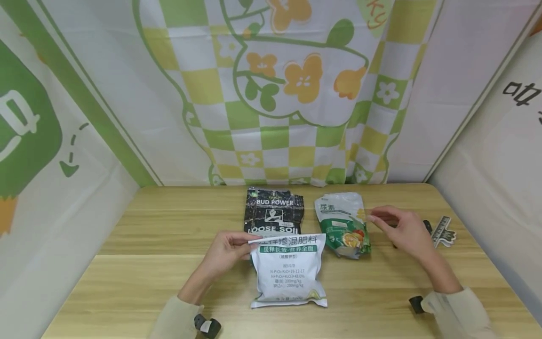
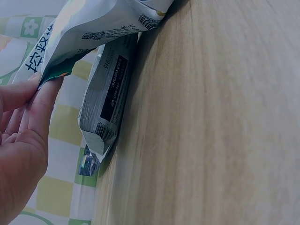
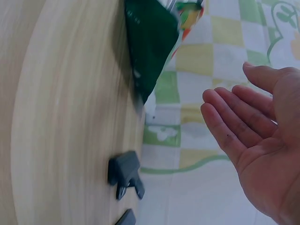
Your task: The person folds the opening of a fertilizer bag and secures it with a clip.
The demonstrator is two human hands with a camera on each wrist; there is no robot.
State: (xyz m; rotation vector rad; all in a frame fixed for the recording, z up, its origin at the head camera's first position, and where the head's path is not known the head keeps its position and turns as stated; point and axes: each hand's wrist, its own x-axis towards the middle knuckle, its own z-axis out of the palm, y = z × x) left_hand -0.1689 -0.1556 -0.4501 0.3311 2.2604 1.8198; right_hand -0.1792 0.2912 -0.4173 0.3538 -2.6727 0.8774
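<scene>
- Risk: white bag (image 1: 288, 273) may slip or pivot. Cause: left hand (image 1: 226, 254) pinches only its upper left corner; no hand on its right side.
- Risk: black bag (image 1: 274, 207) may get dragged. Cause: white bag overlaps its lower part in the head view.
- Right hand (image 1: 404, 230): fingers extended, loose, holding 0 items, beside green-and-white pouch (image 1: 340, 228); a careless sweep might nudge it.
- Position: white bag on near side of black bag; cannot tell whether its bottom bears on table (image 1: 364, 301).
- Appearance: plump, white, creased edges, 1 green band, dark print including "19-12-17".
</scene>
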